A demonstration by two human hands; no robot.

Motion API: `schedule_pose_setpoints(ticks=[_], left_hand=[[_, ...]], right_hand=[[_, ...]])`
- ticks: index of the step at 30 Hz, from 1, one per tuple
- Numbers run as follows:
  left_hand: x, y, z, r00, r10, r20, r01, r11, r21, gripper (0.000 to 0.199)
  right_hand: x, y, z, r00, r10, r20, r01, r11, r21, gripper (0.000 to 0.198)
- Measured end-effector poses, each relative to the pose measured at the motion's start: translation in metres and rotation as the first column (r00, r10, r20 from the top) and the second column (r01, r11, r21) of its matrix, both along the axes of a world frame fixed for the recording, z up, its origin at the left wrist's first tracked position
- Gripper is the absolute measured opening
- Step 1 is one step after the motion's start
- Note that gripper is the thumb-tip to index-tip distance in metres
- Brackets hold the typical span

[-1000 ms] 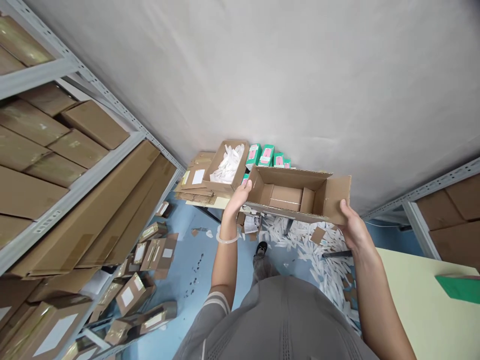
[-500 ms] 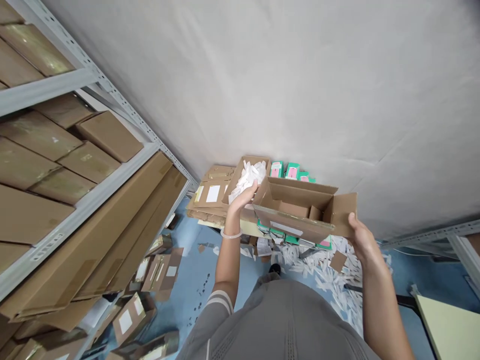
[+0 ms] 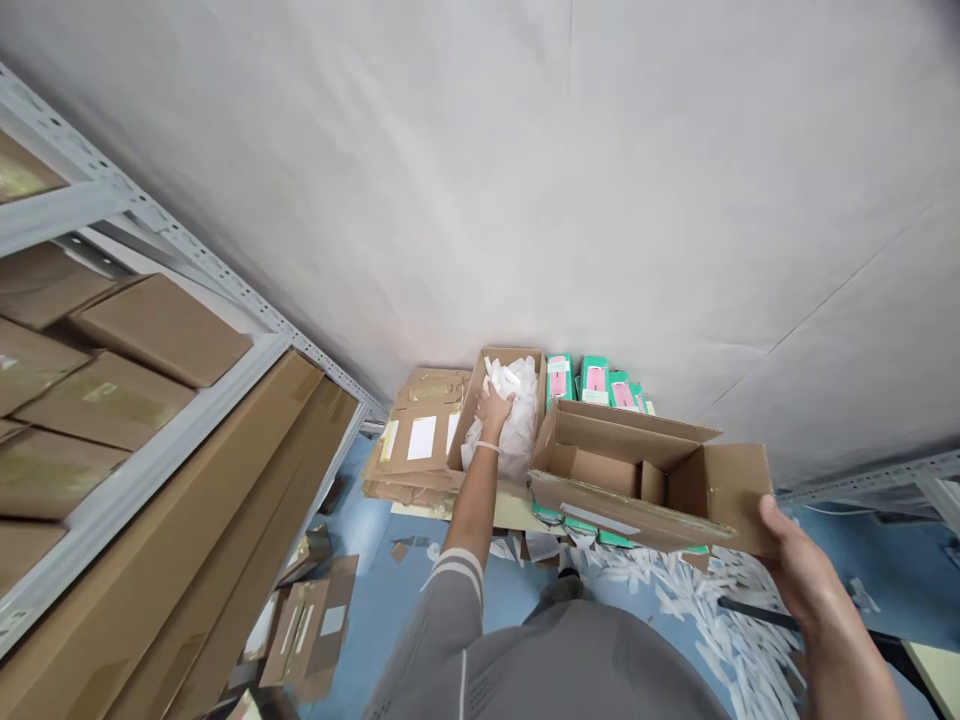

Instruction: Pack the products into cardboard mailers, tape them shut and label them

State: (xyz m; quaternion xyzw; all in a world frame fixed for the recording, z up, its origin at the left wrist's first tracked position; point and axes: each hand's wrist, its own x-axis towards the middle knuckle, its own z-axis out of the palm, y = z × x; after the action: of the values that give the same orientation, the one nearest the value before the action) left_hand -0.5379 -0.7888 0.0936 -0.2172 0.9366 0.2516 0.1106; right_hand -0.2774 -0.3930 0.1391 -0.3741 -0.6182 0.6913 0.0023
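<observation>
My right hand (image 3: 806,565) grips the end flap of an open cardboard box (image 3: 630,505), thumb on top of the flap. Apart from the box's own folded inner flaps, I see nothing inside it. To its left stands another open carton (image 3: 466,425) filled with crumpled white packing paper (image 3: 521,430). My left hand (image 3: 495,410) reaches into this carton and rests on the paper, its thumb and fingers apart. Behind and beneath the held box are several green-and-pink packages (image 3: 595,380), partly hidden by it.
Flattened cartons (image 3: 424,400) with white labels are stacked left of the paper-filled carton. A metal shelf (image 3: 187,420) loaded with brown boxes runs along the left. White paper strips (image 3: 750,630) litter the blue floor (image 3: 390,600). A pale wall (image 3: 525,180) rises behind.
My left hand has left the near side of the held box and moved into the white paper. My right hand still grips the flap; the view has shifted.
</observation>
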Motion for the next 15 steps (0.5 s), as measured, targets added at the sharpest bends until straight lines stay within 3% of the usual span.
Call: schedule_pose_setpoints(ticks=[5, 8, 11, 15], left_hand=[[-0.012, 0.013, -0.026, 0.998, 0.035, 0.057, -0.031, 0.997, -0.076, 0.087], [-0.014, 0.014, -0.029, 0.999, 0.043, 0.019, -0.041, 0.997, -0.071, 0.068], [-0.015, 0.011, -0.021, 0.999, 0.044, -0.024, -0.045, 0.997, -0.055, 0.047], [-0.006, -0.001, 0.004, 0.989, 0.033, -0.141, -0.040, 0.998, -0.048, 0.042]], right_hand=[[0.003, -0.006, 0.008, 0.999, -0.029, 0.025, 0.029, 0.999, 0.013, 0.062], [0.002, -0.009, 0.012, 0.999, -0.039, 0.016, 0.039, 0.999, -0.005, 0.061], [0.000, -0.010, 0.016, 0.999, -0.047, 0.017, 0.047, 0.999, -0.020, 0.054], [-0.001, -0.009, 0.016, 0.997, -0.043, 0.059, 0.043, 0.999, 0.011, 0.042]])
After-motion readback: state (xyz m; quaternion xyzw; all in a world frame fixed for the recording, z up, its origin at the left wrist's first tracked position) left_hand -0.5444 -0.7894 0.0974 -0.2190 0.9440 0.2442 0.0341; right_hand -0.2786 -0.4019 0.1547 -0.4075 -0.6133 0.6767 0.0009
